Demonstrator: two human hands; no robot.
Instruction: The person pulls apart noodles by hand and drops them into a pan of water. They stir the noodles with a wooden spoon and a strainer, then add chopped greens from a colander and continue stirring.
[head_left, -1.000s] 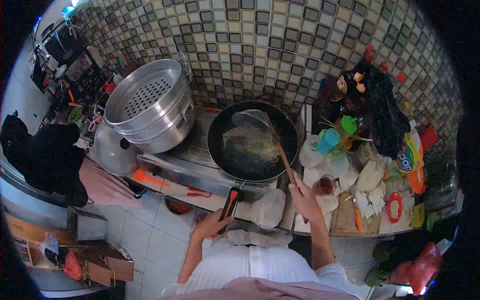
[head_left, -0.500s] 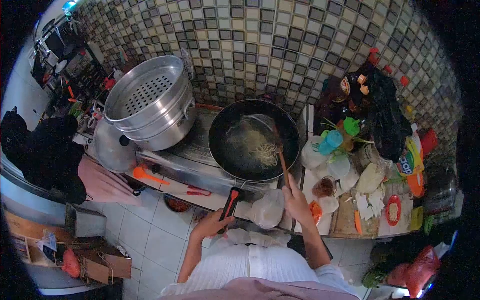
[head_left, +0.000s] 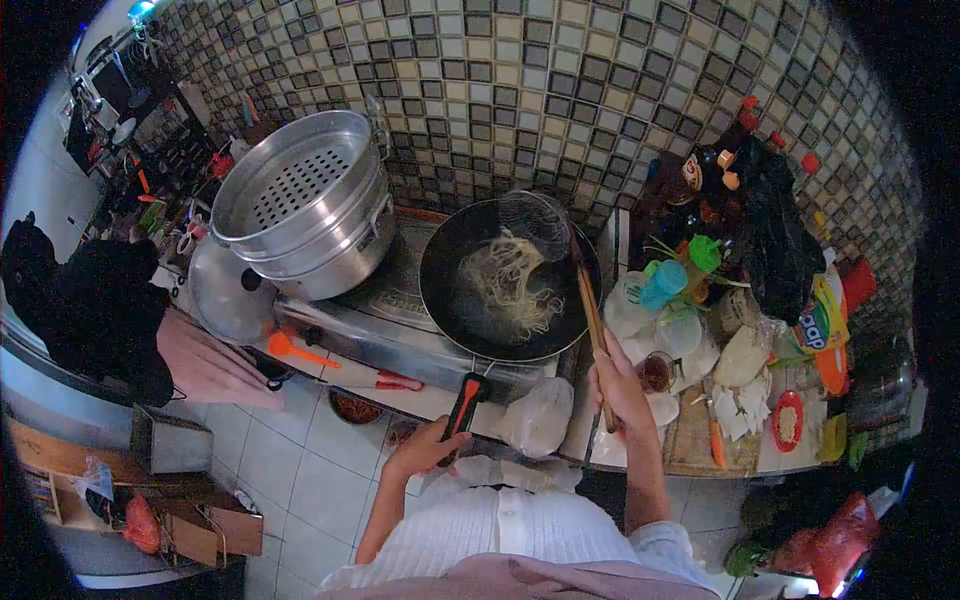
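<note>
1 tangle of noodles (head_left: 512, 278) lies in the black pan (head_left: 450, 312), centre of the frame. The wire strainer (head_left: 535, 222), lower in the pan 0.5 s ago, now overlaps the upper-right rim; the noodles thus appear spread and largely free of it. Right hand (head_left: 622, 390): closed around the wooden handle (head_left: 588, 305). Left hand (head_left: 422, 450): curled around the pan handle (head_left: 464, 402).

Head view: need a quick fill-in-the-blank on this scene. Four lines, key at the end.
1. The left hand holds the handle of the ____ pan.
2. The right hand holds a wire skimmer; pale noodles lie inside the ____.
3. In the picture, the steamer pot stands to the pan's ____.
4. The spoon in front of that pot is coloured ____.

Missing words: black; pan; left; orange.
</note>
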